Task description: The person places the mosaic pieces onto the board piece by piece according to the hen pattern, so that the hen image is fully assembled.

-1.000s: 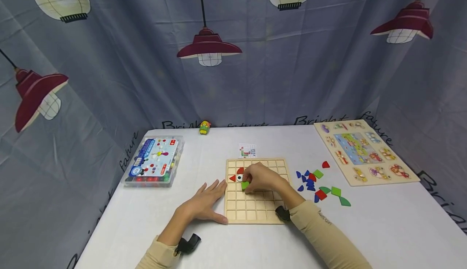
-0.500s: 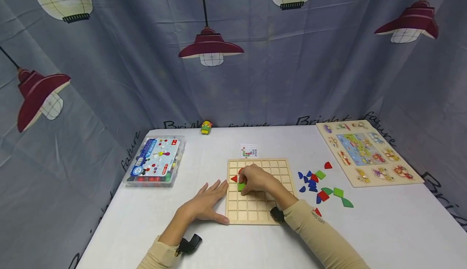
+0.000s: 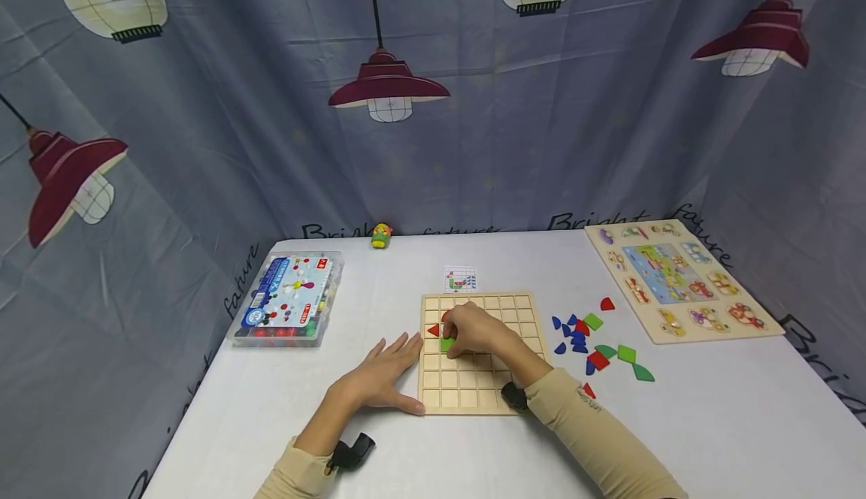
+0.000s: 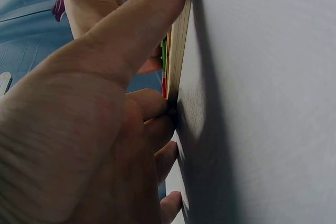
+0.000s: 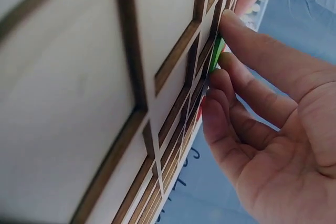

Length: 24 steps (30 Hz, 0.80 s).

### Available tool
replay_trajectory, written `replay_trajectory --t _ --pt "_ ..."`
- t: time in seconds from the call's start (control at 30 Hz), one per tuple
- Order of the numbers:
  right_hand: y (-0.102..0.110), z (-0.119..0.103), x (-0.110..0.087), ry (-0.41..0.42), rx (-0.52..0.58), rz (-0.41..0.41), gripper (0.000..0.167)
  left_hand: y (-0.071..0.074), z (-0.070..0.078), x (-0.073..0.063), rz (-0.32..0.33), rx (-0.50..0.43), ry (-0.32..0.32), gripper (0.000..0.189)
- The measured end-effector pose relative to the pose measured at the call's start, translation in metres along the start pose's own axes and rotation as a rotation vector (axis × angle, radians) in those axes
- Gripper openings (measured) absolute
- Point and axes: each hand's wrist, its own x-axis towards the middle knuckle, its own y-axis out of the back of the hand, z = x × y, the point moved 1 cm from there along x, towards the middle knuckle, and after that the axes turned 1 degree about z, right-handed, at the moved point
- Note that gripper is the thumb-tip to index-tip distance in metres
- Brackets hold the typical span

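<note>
A wooden grid board (image 3: 440, 401) lies on the white table. On its upper left part, my right hand (image 3: 476, 331) pinches a green square tile (image 3: 446, 344) down at a grid cell; the right wrist view shows the tile's green edge (image 5: 216, 53) between thumb and fingers. Just left of those fingers sits a red triangle (image 3: 434, 330), and a second red piece (image 3: 444, 316) is mostly covered by the hand. My left hand (image 3: 379, 375) lies with fingers spread against the board's left side, its thumb by the lower left corner. In the left wrist view the thumb touches the board's edge (image 4: 181, 40).
Loose blue, red and green pieces (image 3: 598, 361) are scattered right of the board. Behind it lies a small pattern card (image 3: 461, 279). A clear plastic box (image 3: 287, 300) stands left, a toy figure (image 3: 381, 236) at the back, a picture puzzle board (image 3: 683, 285) far right.
My right hand has shifted slightly left with the green tile, over the white round piece seen earlier. A red triangle by the right sleeve has come into sight. The left hand stays put.
</note>
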Motion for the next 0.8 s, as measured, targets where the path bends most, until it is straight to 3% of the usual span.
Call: replay_trajectory --t 0.5,0.8 --pt "0.017 0.017 -0.023 -0.030 0.164 0.017 0.024 -0.001 0.000 0.000 -0.006 -0.008 0.001 0.116" --pt "0.028 0.040 -0.044 -0.043 0.143 0.074 0.026 0.000 0.001 0.001 0.001 -0.013 0.003 0.116"
